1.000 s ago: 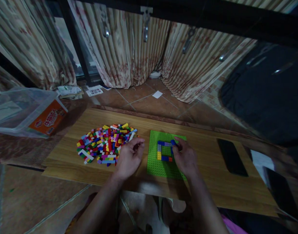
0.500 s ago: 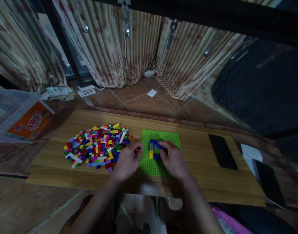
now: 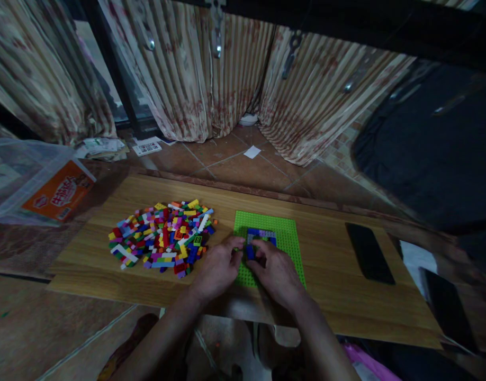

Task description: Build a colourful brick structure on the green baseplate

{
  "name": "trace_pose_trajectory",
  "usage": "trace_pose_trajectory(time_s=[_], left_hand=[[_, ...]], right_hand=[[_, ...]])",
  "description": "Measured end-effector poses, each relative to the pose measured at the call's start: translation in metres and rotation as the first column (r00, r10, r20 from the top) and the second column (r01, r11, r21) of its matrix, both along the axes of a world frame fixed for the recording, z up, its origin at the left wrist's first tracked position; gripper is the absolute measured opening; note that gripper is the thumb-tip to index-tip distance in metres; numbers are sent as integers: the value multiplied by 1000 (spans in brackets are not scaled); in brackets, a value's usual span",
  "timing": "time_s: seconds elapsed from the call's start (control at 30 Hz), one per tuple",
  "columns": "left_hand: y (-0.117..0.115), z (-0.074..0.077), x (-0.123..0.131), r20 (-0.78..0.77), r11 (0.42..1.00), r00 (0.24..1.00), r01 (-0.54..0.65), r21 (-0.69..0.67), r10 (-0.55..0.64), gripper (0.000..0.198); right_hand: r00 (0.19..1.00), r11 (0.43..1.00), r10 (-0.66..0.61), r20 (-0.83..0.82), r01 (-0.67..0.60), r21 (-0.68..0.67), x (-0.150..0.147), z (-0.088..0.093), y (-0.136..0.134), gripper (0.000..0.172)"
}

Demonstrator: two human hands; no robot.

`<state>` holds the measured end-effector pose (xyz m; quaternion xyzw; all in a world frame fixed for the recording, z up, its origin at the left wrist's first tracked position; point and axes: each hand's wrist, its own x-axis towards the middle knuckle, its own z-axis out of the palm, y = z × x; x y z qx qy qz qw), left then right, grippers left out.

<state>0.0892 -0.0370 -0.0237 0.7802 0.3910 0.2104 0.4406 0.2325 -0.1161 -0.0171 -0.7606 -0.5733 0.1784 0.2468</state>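
Observation:
On the green baseplate (image 3: 288,241) is a low frame of blue, grey and lilac bricks (image 3: 262,232); its near side is mostly hidden by my hands. My right hand (image 3: 277,267) is over the plate, with thumb and forefinger closed about a blue brick (image 3: 250,252) at the frame's left side. Whether that brick is pressed onto the plate I cannot tell. At the plate's left edge, my left hand (image 3: 221,264) has its thumb and forefinger curved and slightly apart, close to the blue brick, with nothing visible between them.
A heap of mixed toy bricks (image 3: 163,238) lies on the wooden table (image 3: 326,301), left of the plate. A black phone (image 3: 369,253) lies to the right, with another dark device (image 3: 447,307) beyond it. A clear plastic box (image 3: 32,164) stands at far left.
My right hand has brought the blue brick from the frame's right part to its left side. My left hand has come closer to it over the plate's edge. The view has shifted slightly.

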Motion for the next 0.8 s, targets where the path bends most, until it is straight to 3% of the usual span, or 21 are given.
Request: trace_pose_trajectory(time_s=[0.13,0.27,0.5,0.8], left_hand=[[-2,4,1,25,1000,1000,-17,7,17,32],[-3,4,2,19,1000,1000,-25,5,25,32],[-5,3,1,-25,999,999,-35,16,35,32],[-5,1,1,-28,999,999,-20,-42,19,32]], right_hand=[[998,999,48,-35,-48,-16,6,0,0,43],[992,992,121,-39,-122,-27,9,0,2,35],[996,1000,20,-85,-21,-21,16,-8,2,31],[990,999,41,-136,-43,-9,18,-15,2,30]])
